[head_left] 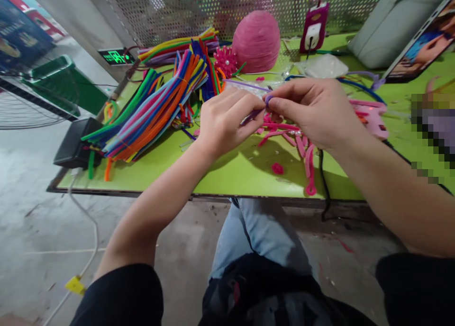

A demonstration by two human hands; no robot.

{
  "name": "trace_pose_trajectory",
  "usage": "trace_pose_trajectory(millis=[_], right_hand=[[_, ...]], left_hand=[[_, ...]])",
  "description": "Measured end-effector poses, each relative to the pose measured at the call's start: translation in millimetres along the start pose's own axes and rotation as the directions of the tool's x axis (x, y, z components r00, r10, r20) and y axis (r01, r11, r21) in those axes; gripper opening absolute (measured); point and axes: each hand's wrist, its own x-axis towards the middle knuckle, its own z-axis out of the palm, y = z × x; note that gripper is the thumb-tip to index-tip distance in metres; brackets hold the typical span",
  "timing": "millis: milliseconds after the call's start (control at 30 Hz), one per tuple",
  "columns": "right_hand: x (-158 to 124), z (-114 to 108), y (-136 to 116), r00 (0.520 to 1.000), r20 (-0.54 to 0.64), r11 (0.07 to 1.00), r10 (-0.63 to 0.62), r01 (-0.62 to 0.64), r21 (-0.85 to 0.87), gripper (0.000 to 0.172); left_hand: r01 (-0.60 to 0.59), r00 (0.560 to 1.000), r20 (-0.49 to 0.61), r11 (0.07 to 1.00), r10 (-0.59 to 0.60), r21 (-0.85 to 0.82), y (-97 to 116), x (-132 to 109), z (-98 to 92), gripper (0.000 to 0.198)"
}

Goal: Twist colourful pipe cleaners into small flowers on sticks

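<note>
Both my hands meet above the green table (227, 179), pinching one purple pipe cleaner (245, 84). My left hand (231, 115) is closed on it, with a length running under the fingers. The thumb and fingertips of my right hand (313, 105) grip a small curled part of it close to my left fingertips. The curl is partly hidden by the fingers. Beneath my hands lie several bent pink pipe cleaners (308, 167), some looped at the end. A small crumpled pink piece (277, 168) rests nearer the table's front edge.
Bundles of coloured pipe cleaners (152, 113) lie at left, beside a black box (76, 143). Behind stand a pink dome (256, 41) and a pink beaded flower (226, 61). A phone or tablet screen (423, 41) leans at right, near a pink device (373, 120) and black cable (323, 188).
</note>
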Motion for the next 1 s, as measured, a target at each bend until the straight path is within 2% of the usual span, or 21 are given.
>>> trace_pose_trajectory(millis=[167,267,333,467,633,733,800,867,933,967,1000], right_hand=[[-2.8,-5.9,-3.5,0.975,0.082,0.970,-0.205,0.213,-0.116,0.023],[-4.4,-5.7,-0.9,0.952,0.092,0.916,-0.292,0.306,-0.261,0.017],[-5.0,-4.3,2.0,0.945,0.066,0.897,-0.321,0.326,-0.299,0.018],[-5.7,-5.0,2.4,0.937,0.021,0.903,-0.349,0.342,-0.261,0.029],[-6.6,-11.6,-6.8,0.906,0.094,0.839,-0.412,0.418,-0.348,0.015],[-5.0,-8.6,-2.2,0.913,0.057,0.849,-0.403,0.397,-0.349,0.004],[-2.8,-6.1,3.3,0.917,0.026,0.841,-0.399,0.377,-0.387,0.007],[-0.9,-7.0,4.6,0.925,0.058,0.798,-0.375,0.354,-0.487,0.011],[0.0,-12.1,-0.8,0.931,0.113,0.724,-0.348,0.344,-0.598,0.008],[0.0,-15.7,-5.5,0.932,0.138,0.689,-0.335,0.342,-0.638,0.005],[-0.5,-19.5,-10.8,0.932,0.161,0.663,-0.326,0.346,-0.664,0.006]], left_hand=[[0.183,0.981,-0.033,0.970,-0.190,-0.162,-1.1,-0.1,9.8,0.017],[0.295,0.952,-0.013,0.930,-0.305,-0.217,0.0,-1.5,14.6,0.022],[0.314,0.946,-0.009,0.922,-0.325,-0.225,1.1,-2.1,15.3,0.026],[0.322,0.944,0.010,0.919,-0.329,-0.228,4.5,0.7,9.5,0.037],[0.436,0.899,0.156,0.859,-0.408,-0.267,7.3,6.7,4.2,0.045],[0.527,0.848,0.246,0.795,-0.469,-0.302,9.7,5.2,11.2,0.043],[0.580,0.811,0.296,0.755,-0.504,-0.305,12.2,5.9,12.0,0.039],[0.601,0.794,0.329,0.744,-0.511,-0.294,14.8,11.4,1.9,0.034],[0.586,0.791,0.403,0.759,-0.460,-0.284,16.8,21.1,-18.8,0.028],[0.589,0.763,0.502,0.760,-0.408,-0.276,17.6,26.2,-30.8,0.027],[0.598,0.703,0.626,0.757,-0.338,-0.263,18.0,30.5,-41.9,0.028]])
